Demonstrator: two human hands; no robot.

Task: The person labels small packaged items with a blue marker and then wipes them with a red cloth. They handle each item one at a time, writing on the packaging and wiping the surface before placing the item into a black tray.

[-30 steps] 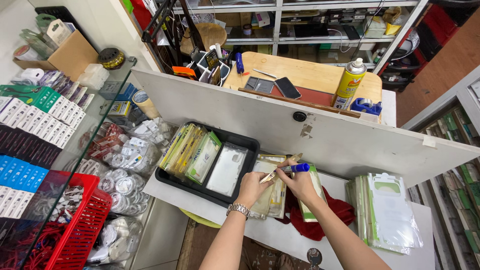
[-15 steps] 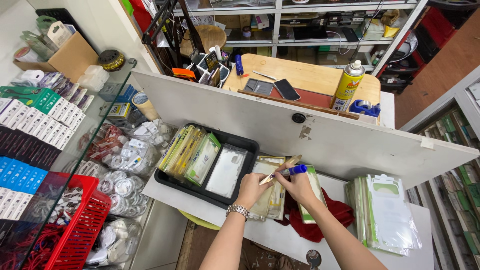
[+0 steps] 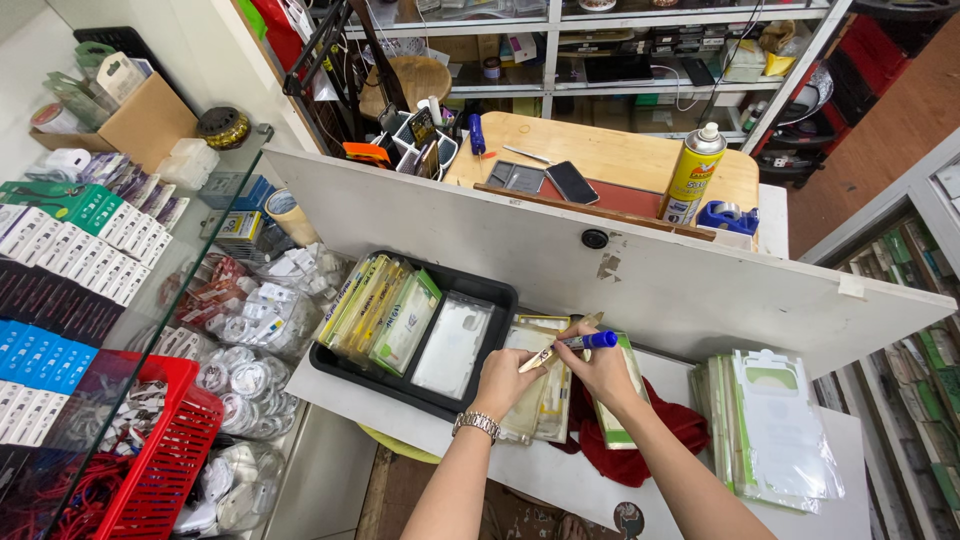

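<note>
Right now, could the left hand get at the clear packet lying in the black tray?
Probably yes. The left hand rests beside the black tray, and the clear packet lies uncovered at the near end with nothing between them.

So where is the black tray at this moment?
In the head view the black tray lies left of centre on the white counter, just left of the left hand, below the white board.
</note>
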